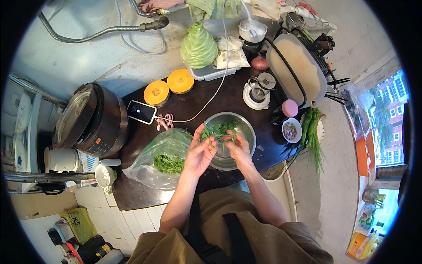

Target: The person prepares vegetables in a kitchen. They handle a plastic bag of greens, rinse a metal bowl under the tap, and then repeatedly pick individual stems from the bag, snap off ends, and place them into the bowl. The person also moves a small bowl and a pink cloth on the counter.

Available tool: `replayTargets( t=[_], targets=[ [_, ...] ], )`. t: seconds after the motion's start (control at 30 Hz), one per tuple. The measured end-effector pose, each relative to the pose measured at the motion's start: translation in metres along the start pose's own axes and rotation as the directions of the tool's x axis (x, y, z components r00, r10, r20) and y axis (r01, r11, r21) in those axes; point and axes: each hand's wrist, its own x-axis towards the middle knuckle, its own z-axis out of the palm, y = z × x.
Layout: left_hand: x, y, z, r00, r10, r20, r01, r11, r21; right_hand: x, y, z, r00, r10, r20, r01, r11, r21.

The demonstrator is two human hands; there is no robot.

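Both of my hands are over a stainless steel bowl and meet on a sprig of leafy green herb. My left hand pinches its leafy end between thumb and fingers. On the right, my right hand grips green stems near the bowl's middle. More cut greens lie inside the bowl, partly hidden behind my fingers. Left of the bowl, an open clear plastic bag holds a bunch of the same kind of greens.
A dark table carries a phone on a white cable, two pumpkin halves, a cabbage, a glass grinder, a pink-lidded jar and a small bowl. A rice cooker stands left; green peppers lie right.
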Motion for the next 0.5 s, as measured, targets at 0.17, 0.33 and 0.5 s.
replayTargets(
  t=[0.17,0.33,0.5],
  targets=[
    [0.01,0.024,-0.017,0.962,-0.214,0.171,0.259,0.914,-0.311,0.009,0.002,-0.023,0.978,-0.145,-0.149,0.129,0.986,-0.109],
    [0.013,0.038,-0.032,0.899,-0.3,0.318,0.43,0.736,-0.522,0.017,0.005,-0.044,0.939,-0.344,-0.001,0.312,0.854,-0.416],
    [0.014,0.036,-0.035,0.874,-0.284,0.394,0.482,0.608,-0.631,0.035,0.034,-0.003,0.893,-0.332,0.305,0.441,0.781,-0.441]
  ],
)
